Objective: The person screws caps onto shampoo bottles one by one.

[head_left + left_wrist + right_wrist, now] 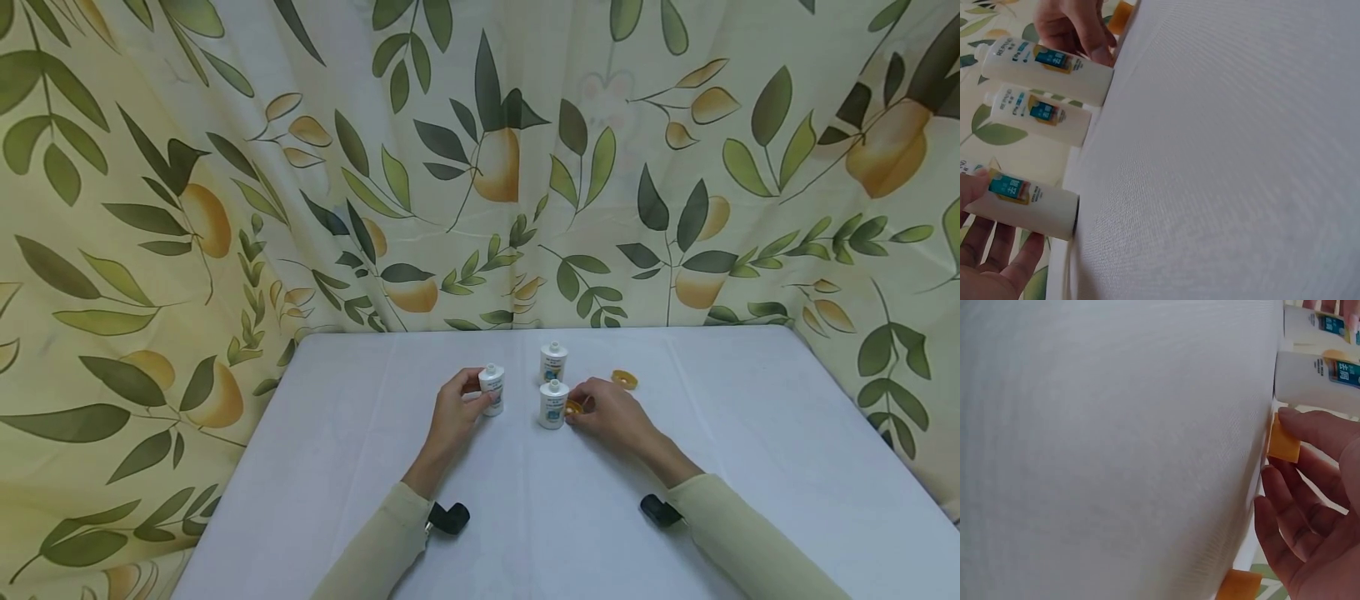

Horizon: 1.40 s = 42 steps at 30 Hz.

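Note:
On the left, my left hand (pixel 452 414) grips a small white bottle (pixel 491 390) with a printed blue label, its thumb in front and fingers behind. Seen from the left wrist, that bottle (pixel 1029 209) stands with its base right at the white cloth. Two similar bottles stand to its right, a nearer bottle (pixel 552 406) and a farther bottle (pixel 553 362). Beside the nearer one, my right hand (pixel 611 414) pinches an orange ring (pixel 1284 439) between thumb and fingers, low at the cloth. Another orange ring (pixel 624 380) lies behind the right hand.
A white cloth (pixel 525 517) covers the table. Behind and to the left hangs a curtain (pixel 465 250) printed with leaves and fruit. Black wrist cameras sit under both sleeves, the left camera (pixel 450 518) and the right camera (pixel 660 510).

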### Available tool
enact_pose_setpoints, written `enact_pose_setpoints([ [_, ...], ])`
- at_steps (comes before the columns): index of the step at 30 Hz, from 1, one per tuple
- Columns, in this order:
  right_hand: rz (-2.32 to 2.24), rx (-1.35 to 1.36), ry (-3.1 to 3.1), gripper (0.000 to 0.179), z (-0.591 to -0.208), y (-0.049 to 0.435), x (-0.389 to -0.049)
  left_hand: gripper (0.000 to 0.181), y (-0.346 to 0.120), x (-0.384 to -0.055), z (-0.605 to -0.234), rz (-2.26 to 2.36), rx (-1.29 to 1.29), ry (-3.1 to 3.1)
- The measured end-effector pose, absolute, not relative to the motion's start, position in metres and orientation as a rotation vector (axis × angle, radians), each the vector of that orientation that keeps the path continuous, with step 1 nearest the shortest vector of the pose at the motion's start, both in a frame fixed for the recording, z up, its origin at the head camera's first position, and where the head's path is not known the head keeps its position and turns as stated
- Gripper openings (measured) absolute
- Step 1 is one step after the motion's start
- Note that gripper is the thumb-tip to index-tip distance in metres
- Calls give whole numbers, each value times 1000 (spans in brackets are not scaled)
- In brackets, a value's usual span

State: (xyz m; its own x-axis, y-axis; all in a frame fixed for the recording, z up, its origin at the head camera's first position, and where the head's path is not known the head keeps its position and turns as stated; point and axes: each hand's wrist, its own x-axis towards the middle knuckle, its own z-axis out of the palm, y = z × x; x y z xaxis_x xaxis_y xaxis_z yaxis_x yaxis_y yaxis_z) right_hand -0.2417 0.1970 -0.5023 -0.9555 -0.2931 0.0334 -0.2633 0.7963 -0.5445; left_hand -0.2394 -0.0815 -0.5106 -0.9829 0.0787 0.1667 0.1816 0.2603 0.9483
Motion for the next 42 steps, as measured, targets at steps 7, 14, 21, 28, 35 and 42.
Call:
enact_pose_setpoints([
  [7, -932, -377, 2885, 26, -492, 199, -239, 34, -85, -238, -507, -1832, -265, -2412],
  [14, -1045, -467, 2880, 23, -480, 206, -239, 35, -90, -236, -500, -1915, -235, -2392],
  [21, -1175, -528, 2889, 23, -474, 212, -236, 35, -94, -235, -498, -2002, -233, -2363],
  [28, -1228, -460, 2882, 25, -467, 214, -235, 35, -96, -232, -495, -2181, -252, -2266],
  [35, -1295, -389, 2796, 30, -460, 219, -231, 35, -97, -228, -488, -2218, -224, -2242],
  [42, -1392, -369, 2764, 38, -455, 222, -227, 35, -99, -225, -483, -2223, -218, -2267],
])
